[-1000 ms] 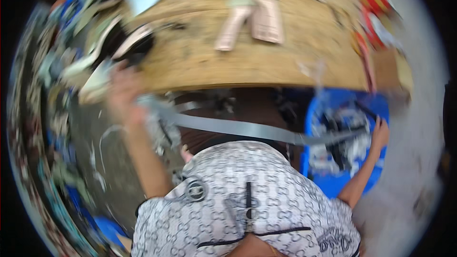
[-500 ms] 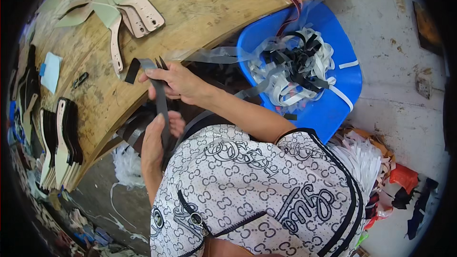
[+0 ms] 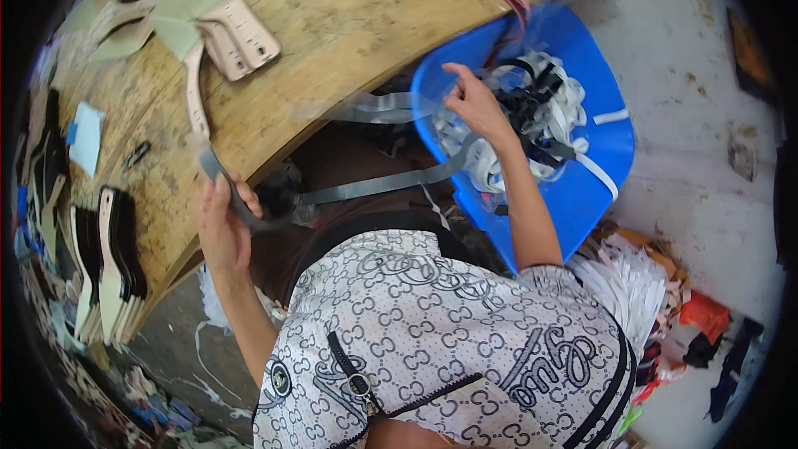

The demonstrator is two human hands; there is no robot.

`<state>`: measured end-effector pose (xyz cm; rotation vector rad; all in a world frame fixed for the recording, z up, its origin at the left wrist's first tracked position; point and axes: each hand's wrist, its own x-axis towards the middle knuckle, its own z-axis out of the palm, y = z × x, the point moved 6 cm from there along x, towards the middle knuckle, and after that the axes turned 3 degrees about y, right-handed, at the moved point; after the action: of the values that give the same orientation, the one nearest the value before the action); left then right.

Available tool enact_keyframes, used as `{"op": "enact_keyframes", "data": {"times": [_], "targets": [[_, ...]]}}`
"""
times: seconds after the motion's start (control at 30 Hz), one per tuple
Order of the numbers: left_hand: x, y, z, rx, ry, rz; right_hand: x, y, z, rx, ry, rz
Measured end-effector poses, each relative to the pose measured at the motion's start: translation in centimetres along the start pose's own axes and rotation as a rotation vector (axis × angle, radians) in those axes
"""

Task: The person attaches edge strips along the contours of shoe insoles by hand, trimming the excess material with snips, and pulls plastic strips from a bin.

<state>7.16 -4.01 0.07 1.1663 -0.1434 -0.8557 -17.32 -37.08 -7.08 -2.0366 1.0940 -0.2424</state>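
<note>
My left hand [image 3: 224,224] is beside the edge of the wooden table, its fingers closed on a dark grey strip [image 3: 209,165]. One end of the strip curves up by the table edge, and its lower part loops below the hand. My right hand [image 3: 478,108] hangs over the blue tub [image 3: 611,162], fingers curled. What it holds, if anything, is hidden. Tangled white and black strips [image 3: 553,104] fill the tub. From it a long grey strip [image 3: 374,187] stretches across my lap toward my left hand.
On the wooden table [image 3: 332,25] lie pale green and pink cut pieces [image 3: 241,41], a small dark tool [image 3: 137,154] and light blue paper [image 3: 86,140]. Stacked curved pieces [image 3: 112,266] sit at its left edge. White scraps [image 3: 619,274] are heaped right of me.
My right hand has left the strip and moved right over the tub; the dark pointed tips seen in it earlier no longer show. My left hand has moved left with the strip.
</note>
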Motion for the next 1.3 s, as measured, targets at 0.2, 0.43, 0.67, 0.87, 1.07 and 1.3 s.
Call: {"op": "enact_keyframes", "data": {"times": [0.2,0.43,0.67,0.87,1.07,1.3], "targets": [[-1.1,-4.1,3.1,1.247,-0.448,-0.087,0.1,1.6,3.4,-0.114,-0.108,-0.1],[-1.7,0.0,9.3,0.979,-0.298,0.379,-7.3,-16.4,6.1,0.774,-0.333,-0.36],[-1.5,-2.6,3.3,0.752,-0.248,0.079,-8.1,-19.6,3.1,0.87,-0.804,-0.461],[-2.1,0.5,-5.6,0.119,0.301,0.11,-1.1,8.2,-1.0,-0.674,-0.22,0.16],[-2.6,2.9,-9.3,-0.002,0.282,0.211,-5.7,13.0,1.4,-0.839,-0.32,0.19],[-0.3,0.5,1.3,0.591,0.036,0.159,-5.9,4.7,-5.1,-0.216,0.487,0.206]]}}
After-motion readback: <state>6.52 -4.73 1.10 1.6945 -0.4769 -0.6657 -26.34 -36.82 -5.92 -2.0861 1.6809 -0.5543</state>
